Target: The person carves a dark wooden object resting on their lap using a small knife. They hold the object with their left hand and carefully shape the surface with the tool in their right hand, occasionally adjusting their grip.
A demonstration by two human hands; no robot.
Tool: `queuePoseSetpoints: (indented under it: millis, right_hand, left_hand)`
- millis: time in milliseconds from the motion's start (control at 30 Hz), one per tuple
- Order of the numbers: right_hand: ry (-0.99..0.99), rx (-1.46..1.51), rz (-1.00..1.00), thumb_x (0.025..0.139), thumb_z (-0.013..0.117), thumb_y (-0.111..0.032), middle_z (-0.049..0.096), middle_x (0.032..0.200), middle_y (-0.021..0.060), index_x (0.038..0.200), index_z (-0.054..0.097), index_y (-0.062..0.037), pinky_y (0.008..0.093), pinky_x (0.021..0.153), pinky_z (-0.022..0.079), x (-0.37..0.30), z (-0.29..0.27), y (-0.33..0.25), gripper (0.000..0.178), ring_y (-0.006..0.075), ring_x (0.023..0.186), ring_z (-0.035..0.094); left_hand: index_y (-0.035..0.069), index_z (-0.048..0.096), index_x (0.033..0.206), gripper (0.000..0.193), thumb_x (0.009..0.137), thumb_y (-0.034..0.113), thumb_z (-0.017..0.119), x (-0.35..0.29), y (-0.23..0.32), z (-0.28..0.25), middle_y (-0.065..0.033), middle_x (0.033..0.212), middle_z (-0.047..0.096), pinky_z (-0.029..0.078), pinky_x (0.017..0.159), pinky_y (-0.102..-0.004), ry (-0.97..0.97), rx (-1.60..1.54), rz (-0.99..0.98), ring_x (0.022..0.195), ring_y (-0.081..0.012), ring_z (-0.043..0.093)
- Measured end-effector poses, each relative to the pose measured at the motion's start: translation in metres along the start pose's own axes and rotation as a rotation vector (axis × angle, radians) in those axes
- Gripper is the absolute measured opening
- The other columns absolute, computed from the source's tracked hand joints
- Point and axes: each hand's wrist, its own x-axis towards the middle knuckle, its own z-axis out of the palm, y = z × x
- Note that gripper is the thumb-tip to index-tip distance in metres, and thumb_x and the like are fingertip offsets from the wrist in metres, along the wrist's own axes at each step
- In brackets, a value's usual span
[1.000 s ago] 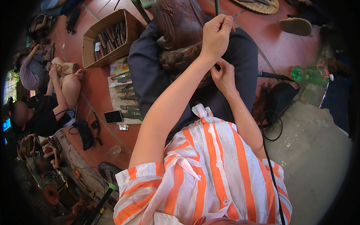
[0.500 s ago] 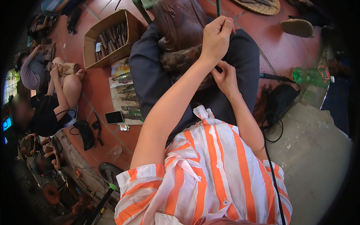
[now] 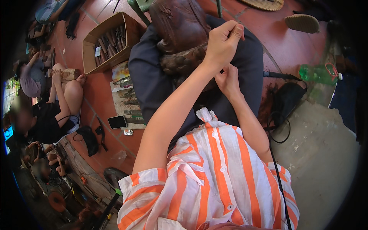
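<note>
A dark brown carved wooden piece [image 3: 178,27], glossy and with rounded, rippled relief, stands between my knees. My left arm reaches across to the right in front of it. At the carving's right side my left hand [image 3: 224,42] is closed in a fist, thumb on top; whatever is inside it is hidden. Just below that wrist, my right hand [image 3: 229,81] is closed too, its fingers bent toward the carving. My left forearm partly covers the fingertips, so I cannot make out what they hold.
On the left are a cardboard box [image 3: 90,57] of chisel-like tools, several tools on a flat sheet [image 3: 117,90], and a phone [image 3: 117,122]. Another person [image 3: 46,119] sits beyond them. To my right lie a black bag [image 3: 287,97] and a green bottle [image 3: 318,74].
My right hand has shifted slightly, its fingers now more tucked under my left wrist. My left fist has moved slightly and turned a little. The view has tilted slightly.
</note>
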Motion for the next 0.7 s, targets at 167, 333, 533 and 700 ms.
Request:
queuePoseSetpoints:
  millis: [167, 333, 533, 700]
  right_hand:
    - [-0.141, 0.201, -0.027, 0.077, 0.071, -0.008, 0.060, 0.078, 0.0133, 0.085, 0.063, 0.0024, 0.0337, 0.065, 0.045, 0.002, -0.011, 0.006, 0.015, 0.0256, 0.066, 0.056]
    - [0.001, 0.088, -0.051, 0.077, 0.069, -0.006, 0.063, 0.081, 0.0162, 0.088, 0.065, 0.0016, 0.0364, 0.062, 0.047, 0.003, 0.001, 0.004, 0.013, 0.0307, 0.072, 0.062]
    - [-0.010, 0.065, 0.031, 0.078, 0.067, -0.009, 0.068, 0.088, 0.0148, 0.090, 0.065, 0.0032, 0.0351, 0.071, 0.049, 0.001, 0.000, 0.013, 0.018, 0.0261, 0.078, 0.063]
    - [-0.174, 0.160, -0.037, 0.082, 0.068, -0.008, 0.063, 0.101, 0.0121, 0.094, 0.063, 0.0003, 0.0350, 0.088, 0.046, -0.017, -0.036, -0.027, 0.015, 0.0235, 0.098, 0.060]
  left_hand:
    - [0.006, 0.055, 0.078, 0.030, 0.100, 0.025, 0.049, 0.009, -0.005, -0.010, 0.0092, 0.062, 0.036, 0.020, 0.042, -0.0168, -0.020, -0.205, -0.122, 0.050, 0.0021, 0.027]
    - [0.006, 0.055, 0.078, 0.030, 0.100, 0.026, 0.050, 0.013, -0.010, -0.008, 0.0097, 0.059, 0.035, 0.020, 0.041, -0.0168, -0.049, -0.123, -0.099, 0.051, 0.0019, 0.029]
    - [0.002, 0.058, 0.078, 0.030, 0.098, 0.022, 0.052, -0.003, 0.009, 0.004, 0.0056, 0.063, 0.049, 0.034, 0.056, -0.0192, -0.103, 0.116, 0.008, 0.061, -0.0017, 0.041]
    - [0.002, 0.059, 0.078, 0.022, 0.090, 0.021, 0.060, -0.056, 0.041, 0.048, -0.0106, 0.071, 0.057, 0.044, 0.060, -0.0339, -0.280, 0.217, 0.361, 0.063, -0.0247, 0.056]
